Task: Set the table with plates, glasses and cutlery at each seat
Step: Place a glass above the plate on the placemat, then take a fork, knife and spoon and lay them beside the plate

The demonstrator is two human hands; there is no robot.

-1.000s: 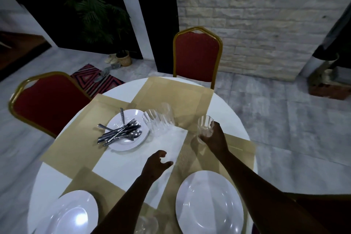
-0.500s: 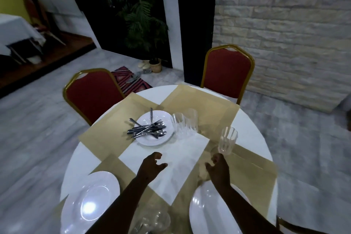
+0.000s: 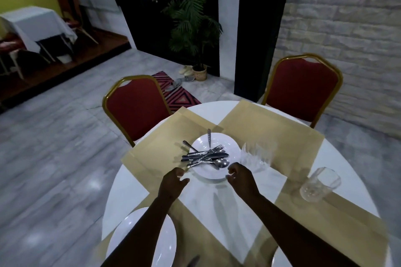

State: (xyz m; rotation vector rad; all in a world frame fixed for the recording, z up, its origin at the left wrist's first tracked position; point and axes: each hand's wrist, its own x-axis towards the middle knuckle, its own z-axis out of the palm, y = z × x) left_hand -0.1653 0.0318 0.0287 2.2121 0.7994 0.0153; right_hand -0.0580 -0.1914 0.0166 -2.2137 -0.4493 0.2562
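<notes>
A white plate (image 3: 230, 147) in the middle of the round table (image 3: 342, 158) carries a heap of cutlery (image 3: 206, 155). Both my hands hover at its near edge, empty, fingers curled and apart: my left hand (image 3: 173, 182) at the plate's left, my right hand (image 3: 240, 176) at its right. Clear glasses (image 3: 259, 154) stand blurred just right of the plate. One clear glass (image 3: 320, 184) stands alone on the right placemat. Another white plate (image 3: 121, 236) lies at the near left, partly under my left arm. A further plate's rim (image 3: 278, 259) shows at the bottom edge.
Tan placemats (image 3: 271, 123) cover the table in front of the seats. Two red chairs with gold frames stand at the far side, one at the left (image 3: 136, 106), one at the right (image 3: 303, 89). A potted palm (image 3: 193, 28) and a patterned rug lie beyond.
My right hand let go of the glass, which now stands on the right placemat, and moved left to the cutlery plate. My left hand moved forward to the plate too. The view swung left.
</notes>
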